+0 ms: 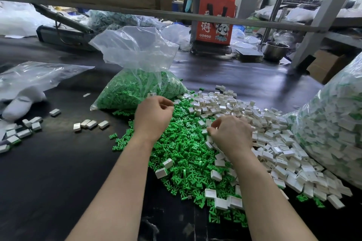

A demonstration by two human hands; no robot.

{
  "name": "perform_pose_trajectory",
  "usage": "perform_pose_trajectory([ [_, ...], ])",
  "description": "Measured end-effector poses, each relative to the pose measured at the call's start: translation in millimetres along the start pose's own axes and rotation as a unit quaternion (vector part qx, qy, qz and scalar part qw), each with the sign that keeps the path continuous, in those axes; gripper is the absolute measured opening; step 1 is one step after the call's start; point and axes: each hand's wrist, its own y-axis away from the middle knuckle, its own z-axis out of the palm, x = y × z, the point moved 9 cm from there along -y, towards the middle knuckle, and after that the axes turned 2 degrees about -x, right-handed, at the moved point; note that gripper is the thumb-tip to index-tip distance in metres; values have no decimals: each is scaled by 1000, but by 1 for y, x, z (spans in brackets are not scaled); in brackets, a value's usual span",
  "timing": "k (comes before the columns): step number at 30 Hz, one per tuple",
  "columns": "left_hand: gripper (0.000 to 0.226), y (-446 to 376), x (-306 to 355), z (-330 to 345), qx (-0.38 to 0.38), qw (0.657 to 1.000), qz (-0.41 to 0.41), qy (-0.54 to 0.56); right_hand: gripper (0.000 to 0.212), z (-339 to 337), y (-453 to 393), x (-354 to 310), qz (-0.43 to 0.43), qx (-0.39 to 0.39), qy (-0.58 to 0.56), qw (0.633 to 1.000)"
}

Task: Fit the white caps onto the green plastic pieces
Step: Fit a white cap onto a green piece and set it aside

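Fingers (212, 125) curled on both hands (contents hidden), knuckles up over green pieces (186, 154).

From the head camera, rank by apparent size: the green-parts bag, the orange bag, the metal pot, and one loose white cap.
1. green-parts bag
2. orange bag, though it stands farther back, so its true size is unsure
3. metal pot, also far back
4. loose white cap

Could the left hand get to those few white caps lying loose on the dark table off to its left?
Probably yes. The left hand hovers over the green pieces, and only bare dark table lies between it and the loose white caps. Nothing stands in the way.
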Motion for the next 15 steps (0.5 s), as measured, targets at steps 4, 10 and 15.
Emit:
perform_pose_trajectory([
  [4,9,7,12,39,-98,994,0,56,15,-3,2,-1,-5,6,-9,1000],
  [10,14,13,9,64,-157,987,-6,38,29,2,3,-10,-34,-30,-32,998],
  [15,17,14,2,69,-178,983,-18,37,16,3,3,-11,-34,-33,-49,998],
])
